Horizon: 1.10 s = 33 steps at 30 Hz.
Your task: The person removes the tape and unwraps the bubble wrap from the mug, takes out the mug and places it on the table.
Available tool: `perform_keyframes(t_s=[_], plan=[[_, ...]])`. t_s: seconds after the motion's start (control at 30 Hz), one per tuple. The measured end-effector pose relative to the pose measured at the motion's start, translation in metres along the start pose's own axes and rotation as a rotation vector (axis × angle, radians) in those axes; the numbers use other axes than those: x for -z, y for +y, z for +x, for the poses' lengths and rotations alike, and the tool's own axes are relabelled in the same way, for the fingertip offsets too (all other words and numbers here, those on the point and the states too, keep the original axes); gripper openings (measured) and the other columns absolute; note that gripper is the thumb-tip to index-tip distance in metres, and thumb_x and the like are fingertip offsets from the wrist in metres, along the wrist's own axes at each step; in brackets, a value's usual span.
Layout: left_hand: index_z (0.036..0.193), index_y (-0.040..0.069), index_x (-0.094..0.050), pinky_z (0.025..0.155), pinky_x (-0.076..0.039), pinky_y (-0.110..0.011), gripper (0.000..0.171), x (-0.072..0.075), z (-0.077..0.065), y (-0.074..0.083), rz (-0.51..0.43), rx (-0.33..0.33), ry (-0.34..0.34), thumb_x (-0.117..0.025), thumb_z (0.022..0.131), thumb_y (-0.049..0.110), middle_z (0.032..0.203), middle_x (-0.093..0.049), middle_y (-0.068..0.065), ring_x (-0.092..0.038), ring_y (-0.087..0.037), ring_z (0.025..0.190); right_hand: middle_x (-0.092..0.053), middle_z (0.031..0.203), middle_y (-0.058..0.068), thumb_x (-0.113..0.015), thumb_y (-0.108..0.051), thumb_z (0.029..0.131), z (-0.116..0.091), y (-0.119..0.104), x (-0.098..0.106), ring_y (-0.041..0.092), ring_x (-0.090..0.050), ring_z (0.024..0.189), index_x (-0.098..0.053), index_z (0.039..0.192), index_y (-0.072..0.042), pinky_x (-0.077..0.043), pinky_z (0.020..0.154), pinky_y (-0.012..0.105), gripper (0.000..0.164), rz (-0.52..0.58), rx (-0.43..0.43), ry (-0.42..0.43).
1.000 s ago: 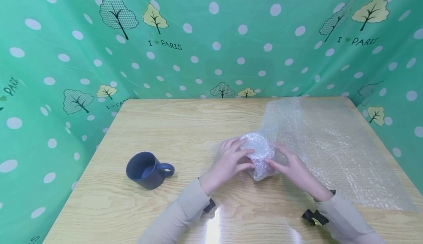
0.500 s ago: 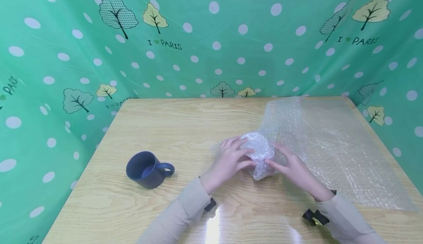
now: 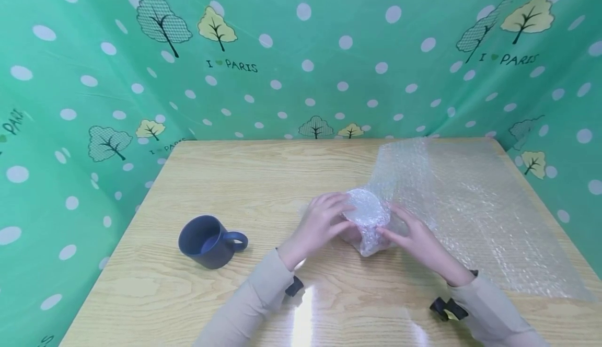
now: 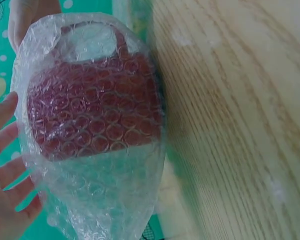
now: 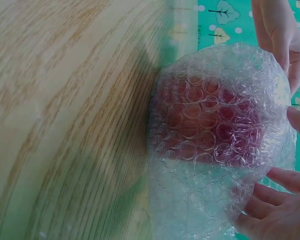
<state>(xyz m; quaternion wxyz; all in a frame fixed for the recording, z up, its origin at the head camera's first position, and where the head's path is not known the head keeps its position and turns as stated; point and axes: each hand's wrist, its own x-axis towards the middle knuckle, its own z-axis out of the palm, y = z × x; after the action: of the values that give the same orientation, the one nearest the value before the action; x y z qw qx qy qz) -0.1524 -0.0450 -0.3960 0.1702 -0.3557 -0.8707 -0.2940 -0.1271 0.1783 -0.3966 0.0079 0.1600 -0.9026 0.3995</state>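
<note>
Left fingers [image 3: 339,210] have edged leftward by the mug [image 4: 95,107] (bubble-wrapped).

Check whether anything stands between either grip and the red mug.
Yes: bubble wrap covers the red mug on every side visible, lying between it and both the left grip and the right grip. Nothing else visible intervenes; the blue mug stands apart, off to the left.
</note>
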Motion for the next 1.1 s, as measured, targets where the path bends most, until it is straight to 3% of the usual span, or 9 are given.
perform_keyframes(t_s=[0.17, 0.93, 1.1], plan=[[0.101, 0.009, -0.063, 0.099, -0.035, -0.037, 0.026, 0.001, 0.002, -0.005, -0.02, -0.015, 0.027, -0.065, 0.078, 0.021, 0.118, -0.056, -0.01, -0.05, -0.026, 0.11, -0.038, 0.128, 0.031, -0.064, -0.022, 0.081, 0.0, -0.002, 0.002, 0.046, -0.032, 0.119, -0.04, 0.125, 0.008, -0.025, 0.098, 0.058, 0.059, 0.002, -0.025, -0.016], [0.101, 0.004, -0.063, 0.096, -0.039, -0.028, 0.02, 0.006, 0.011, -0.01, -0.107, 0.047, 0.003, -0.056, 0.086, 0.014, 0.11, -0.061, -0.011, -0.054, -0.02, 0.105, -0.039, 0.128, 0.03, -0.064, -0.021, 0.081, -0.001, -0.001, 0.0, 0.046, -0.034, 0.118, -0.041, 0.126, 0.007, -0.026, 0.098, 0.057, 0.058, -0.005, -0.008, -0.008], [0.102, 0.005, -0.063, 0.094, -0.041, -0.026, 0.02, 0.01, 0.014, -0.01, -0.165, 0.105, 0.0, -0.055, 0.086, 0.015, 0.107, -0.062, -0.009, -0.056, -0.019, 0.103, -0.038, 0.128, 0.031, -0.063, -0.02, 0.081, -0.002, -0.003, 0.0, 0.046, -0.033, 0.119, -0.04, 0.125, 0.008, -0.025, 0.099, 0.056, 0.058, -0.027, -0.008, -0.007]])
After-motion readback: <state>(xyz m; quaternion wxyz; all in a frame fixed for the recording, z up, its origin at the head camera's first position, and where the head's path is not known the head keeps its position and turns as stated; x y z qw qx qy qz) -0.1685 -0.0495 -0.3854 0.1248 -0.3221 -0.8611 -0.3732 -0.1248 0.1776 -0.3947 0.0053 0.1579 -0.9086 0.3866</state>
